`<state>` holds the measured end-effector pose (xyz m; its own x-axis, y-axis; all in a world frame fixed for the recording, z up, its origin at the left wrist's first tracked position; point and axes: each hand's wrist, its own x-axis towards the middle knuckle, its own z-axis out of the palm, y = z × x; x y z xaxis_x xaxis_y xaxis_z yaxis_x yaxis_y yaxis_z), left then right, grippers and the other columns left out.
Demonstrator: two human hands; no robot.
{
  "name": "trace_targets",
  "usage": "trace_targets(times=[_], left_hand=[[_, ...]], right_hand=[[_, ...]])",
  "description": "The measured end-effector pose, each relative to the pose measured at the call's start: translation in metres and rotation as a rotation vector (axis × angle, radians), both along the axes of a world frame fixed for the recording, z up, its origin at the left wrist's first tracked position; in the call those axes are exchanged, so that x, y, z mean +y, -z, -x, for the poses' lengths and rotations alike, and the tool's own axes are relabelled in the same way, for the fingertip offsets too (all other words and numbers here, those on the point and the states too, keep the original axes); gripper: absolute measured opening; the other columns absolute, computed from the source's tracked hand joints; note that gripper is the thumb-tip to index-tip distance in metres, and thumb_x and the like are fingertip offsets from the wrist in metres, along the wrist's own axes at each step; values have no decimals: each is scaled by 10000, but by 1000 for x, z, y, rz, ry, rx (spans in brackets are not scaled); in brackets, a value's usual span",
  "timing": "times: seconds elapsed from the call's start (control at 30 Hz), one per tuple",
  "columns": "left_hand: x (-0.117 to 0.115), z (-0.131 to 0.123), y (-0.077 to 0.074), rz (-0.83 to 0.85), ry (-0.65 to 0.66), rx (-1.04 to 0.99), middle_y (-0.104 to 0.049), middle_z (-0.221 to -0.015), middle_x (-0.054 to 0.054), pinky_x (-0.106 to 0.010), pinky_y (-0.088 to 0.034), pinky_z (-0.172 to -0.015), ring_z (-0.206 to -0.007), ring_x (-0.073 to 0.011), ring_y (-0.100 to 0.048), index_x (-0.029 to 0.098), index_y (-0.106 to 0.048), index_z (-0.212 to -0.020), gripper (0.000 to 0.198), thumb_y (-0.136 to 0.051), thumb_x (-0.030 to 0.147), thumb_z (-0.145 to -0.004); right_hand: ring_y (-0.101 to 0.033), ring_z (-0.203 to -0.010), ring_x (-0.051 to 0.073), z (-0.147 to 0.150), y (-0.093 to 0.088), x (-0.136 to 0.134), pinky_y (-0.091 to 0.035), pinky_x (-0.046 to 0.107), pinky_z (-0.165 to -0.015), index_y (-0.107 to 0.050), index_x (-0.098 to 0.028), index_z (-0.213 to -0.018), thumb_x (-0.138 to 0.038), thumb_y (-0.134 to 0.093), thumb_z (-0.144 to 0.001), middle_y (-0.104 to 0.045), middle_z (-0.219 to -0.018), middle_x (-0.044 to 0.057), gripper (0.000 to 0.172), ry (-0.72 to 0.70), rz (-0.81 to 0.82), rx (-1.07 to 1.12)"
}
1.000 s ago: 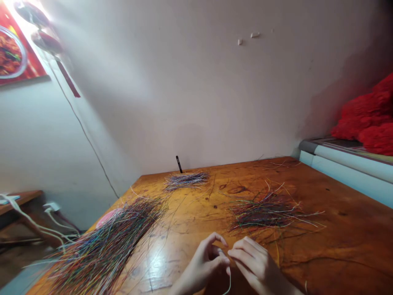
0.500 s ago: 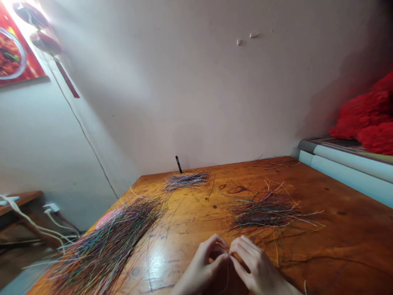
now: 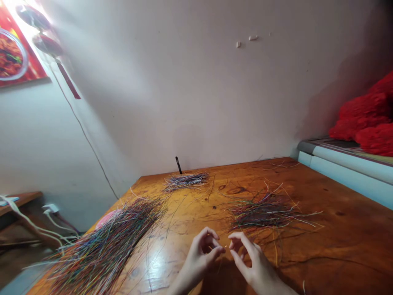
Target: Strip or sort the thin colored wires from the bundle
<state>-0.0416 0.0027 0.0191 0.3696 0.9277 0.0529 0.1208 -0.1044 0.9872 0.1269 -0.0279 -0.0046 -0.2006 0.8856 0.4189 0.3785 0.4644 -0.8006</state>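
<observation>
Pale wall (image 3: 196, 90), bright light (image 3: 46, 6) upper left, red picture (image 3: 34, 67), wooden desk (image 3: 362, 233), perhaps a freezer (image 3: 346, 176) at right.

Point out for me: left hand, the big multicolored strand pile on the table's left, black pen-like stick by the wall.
Left hand (image 3: 198, 256): head view, back of the hand.
Big strand pile (image 3: 113, 239): head view, middle of the strands.
Black pen-like stick (image 3: 178, 165): head view, mid-length.

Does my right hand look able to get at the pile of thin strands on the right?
Probably yes: your right hand is just this side of the pile, only a few stray strands show between them, and your left hand isn't in the way.
</observation>
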Motion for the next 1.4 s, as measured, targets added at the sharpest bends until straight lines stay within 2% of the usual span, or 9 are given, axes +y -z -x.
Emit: trace_targets(times=[0.2,0.4,0.5,0.63,0.7,0.9,1.1,1.23,1.4], left_hand=[[3,1,-2,-9,-30,-180,-624,-653,-11,-195,-412,-589,-627,-112,-575,173,-454,-800,265,-678,277,-704],[4,1,-2,-33,-140,-179,-590,-582,25,-170,-384,-516,-559,-96,-554,178,-460,-789,290,-704,285,-674],[6,0,-8,-17,-164,-210,-585,-572,38,-165,-375,-501,-539,-92,-557,186,-440,-796,324,-711,302,-662],[3,-11,-19,-9,-170,-228,-580,-591,43,-162,-355,-465,-523,-93,-570,191,-417,-789,338,-710,304,-661],[1,-20,-23,-30,-161,-239,-568,-590,48,-162,-356,-466,-543,-99,-580,192,-417,-785,336,-708,305,-662],[-3,-46,-39,21,-176,-279,-548,-628,53,-161,-366,-486,-625,-112,-603,191,-424,-762,329,-704,330,-659],[-1,-61,-66,58,-221,-355,-564,-649,46,-162,-391,-541,-653,-109,-613,187,-428,-751,329,-713,315,-647],[2,-66,-77,49,-246,-382,-586,-681,23,-179,-416,-566,-659,-122,-623,187,-408,-726,371,-734,326,-616],[8,-65,-82,64,-313,-492,-594,-741,17,-166,-423,-553,-636,-93,-602,195,-388,-742,410,-747,319,-590]], right_hand=[[-583,-791,177,2,-2,5,-452,259,-634,-549,-169,-984,-348,-536,-795,-609,-912,69,261,-113,378,318],[-589,-841,187,16,3,-1,-423,298,-777,-584,-155,-1013,-422,-702,-654,-625,-875,49,463,-599,579,571],[-605,-777,163,27,9,-9,-427,287,-747,-536,-195,-1102,-432,-742,-601,-626,-847,30,591,-762,698,663],[-582,-838,142,30,12,-12,-411,254,-771,-600,-183,-955,-390,-765,-597,-611,-903,33,445,-723,680,681],[-582,-770,127,27,11,-10,-422,224,-680,-600,-176,-931,-466,-716,-637,-611,-880,37,429,-705,669,686],[-564,-627,125,20,4,-1,-350,182,-466,-627,-127,-818,-668,-494,-714,-621,-780,74,566,-537,672,759],[-449,-459,76,13,-10,2,-214,154,-378,-624,-126,-764,-721,-482,-669,-542,-539,5,619,-384,667,890],[-345,-348,49,14,-9,4,-153,164,-338,-621,-107,-681,-775,-411,-652,-438,-404,-34,701,-452,754,822],[-323,-303,45,25,8,-2,-155,175,-330,-620,-109,-582,-782,-358,-673,-405,-361,-40,728,-572,856,707]])
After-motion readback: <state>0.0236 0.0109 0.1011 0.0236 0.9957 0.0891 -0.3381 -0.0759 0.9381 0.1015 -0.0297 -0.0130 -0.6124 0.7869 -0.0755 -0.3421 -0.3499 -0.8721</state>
